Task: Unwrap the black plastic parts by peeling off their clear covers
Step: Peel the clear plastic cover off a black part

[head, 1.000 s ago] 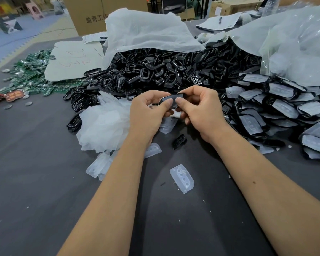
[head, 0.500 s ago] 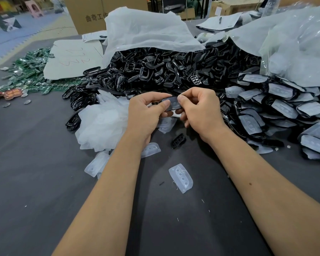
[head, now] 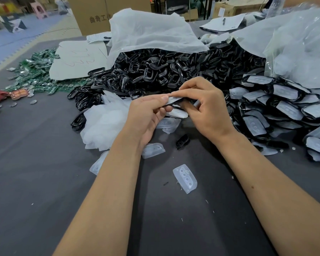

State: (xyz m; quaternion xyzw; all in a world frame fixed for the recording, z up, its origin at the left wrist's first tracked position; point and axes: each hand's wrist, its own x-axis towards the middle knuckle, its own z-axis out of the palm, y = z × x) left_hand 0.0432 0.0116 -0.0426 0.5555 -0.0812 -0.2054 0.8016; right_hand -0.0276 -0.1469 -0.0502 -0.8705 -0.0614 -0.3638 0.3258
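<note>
Two bare forearms, no sleeves, short fingernails

Green circuit boards point(head: 35, 74) lie beside a cardboard box point(head: 92, 15).

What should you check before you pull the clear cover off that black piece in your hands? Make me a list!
1. Left hand pinches the black part: ok.
2. Right hand has a grip on the same part: ok.
3. Clear cover edge lifted and ready to peel: cannot tell, fingers hide it.
4. Room on the grey table to drop the cover, beside the loose clear cover: ok.
5. More wrapped parts waiting at the right: ok.
</note>
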